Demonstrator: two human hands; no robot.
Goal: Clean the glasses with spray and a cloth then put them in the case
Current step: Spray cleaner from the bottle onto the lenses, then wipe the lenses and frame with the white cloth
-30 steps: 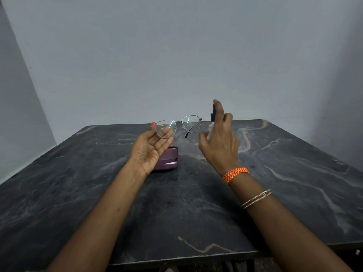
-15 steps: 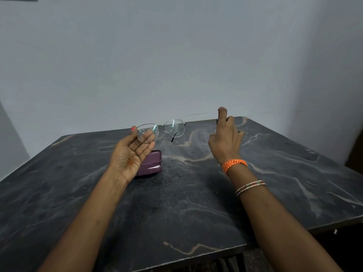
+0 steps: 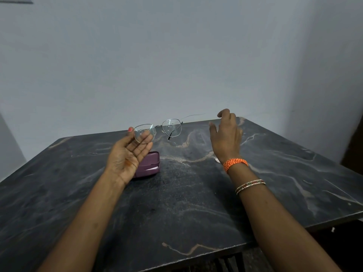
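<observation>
My left hand [image 3: 127, 154] is raised palm up over the table and pinches the thin metal-framed glasses [image 3: 170, 128] at their left lens, between thumb and fingers. Small droplets sit on both lenses, and one temple arm sticks out to the right. The purple glasses case [image 3: 150, 163] lies on the table just behind that hand, slightly ajar with white showing inside. My right hand [image 3: 225, 134] hovers to the right of the glasses, back towards me, thumb spread and fingers loosely curled. No spray bottle shows in it. A small pale sliver [image 3: 217, 160] peeks out beside the right wrist.
The dark marble-patterned table [image 3: 176, 213] fills the lower view, its front edge close to me. Pale walls stand behind it and to the right. No cloth is in view.
My right hand held the spray bottle up by the glasses, then moved right and down; the bottle's black top no longer shows. The left hand still holds the glasses.
</observation>
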